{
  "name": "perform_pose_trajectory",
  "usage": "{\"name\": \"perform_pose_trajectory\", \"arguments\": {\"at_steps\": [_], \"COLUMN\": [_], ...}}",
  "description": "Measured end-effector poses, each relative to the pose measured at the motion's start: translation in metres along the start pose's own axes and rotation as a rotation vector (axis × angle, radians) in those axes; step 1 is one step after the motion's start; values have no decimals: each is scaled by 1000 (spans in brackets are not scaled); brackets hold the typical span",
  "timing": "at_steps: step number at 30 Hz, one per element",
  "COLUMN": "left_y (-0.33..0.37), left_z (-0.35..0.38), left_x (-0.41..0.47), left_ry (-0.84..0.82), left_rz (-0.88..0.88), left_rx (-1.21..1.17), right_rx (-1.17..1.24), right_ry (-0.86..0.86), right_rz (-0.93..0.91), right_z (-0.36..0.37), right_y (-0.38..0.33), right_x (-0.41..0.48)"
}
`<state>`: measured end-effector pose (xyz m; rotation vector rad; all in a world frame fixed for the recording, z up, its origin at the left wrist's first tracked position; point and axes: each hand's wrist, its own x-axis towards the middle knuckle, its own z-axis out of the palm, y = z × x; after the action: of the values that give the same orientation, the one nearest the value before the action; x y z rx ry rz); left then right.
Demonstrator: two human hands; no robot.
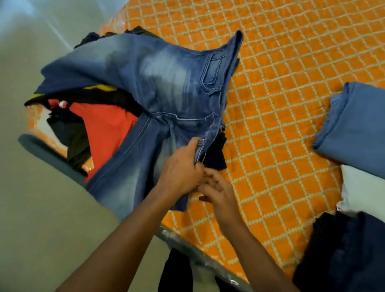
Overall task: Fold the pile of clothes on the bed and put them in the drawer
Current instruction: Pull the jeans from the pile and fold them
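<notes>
A pair of faded blue jeans [159, 84] lies spread over the pile of clothes at the bed's left corner. Beneath it show a red garment [107, 131], a black one with a yellow stripe [99, 88] and a dark piece [215, 158]. My left hand [179, 170] grips the jeans at the waistband, fingers curled over its edge. Just to its right, my right hand [215, 185] has its fingers bent at the same edge; I cannot tell whether it holds the cloth.
The bed carries an orange quilt [282, 46] with a pale lattice pattern. Folded clothes lie at the right: a blue piece [365, 127], a white one [379, 191], a dark navy one [356, 255]. Pale floor [25, 205] is at the left.
</notes>
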<state>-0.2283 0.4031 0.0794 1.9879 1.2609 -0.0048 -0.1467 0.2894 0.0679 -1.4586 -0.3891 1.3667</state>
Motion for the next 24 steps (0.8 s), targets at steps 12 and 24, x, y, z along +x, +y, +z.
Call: {"name": "perform_pose_trajectory", "arguments": {"at_steps": [12,24], "left_y": [-70,-54], "left_z": [159,201], "left_x": [-180,-210], "left_ry": [-174,358], "left_rz": [-163,-702], "left_rx": [456,-114], "right_rx": [-1074,-1581], "right_ry": [59,-241], "right_rz": [-385,-625], "right_z": [-180,-144], "right_y": [12,8], "right_x": [45,148]}}
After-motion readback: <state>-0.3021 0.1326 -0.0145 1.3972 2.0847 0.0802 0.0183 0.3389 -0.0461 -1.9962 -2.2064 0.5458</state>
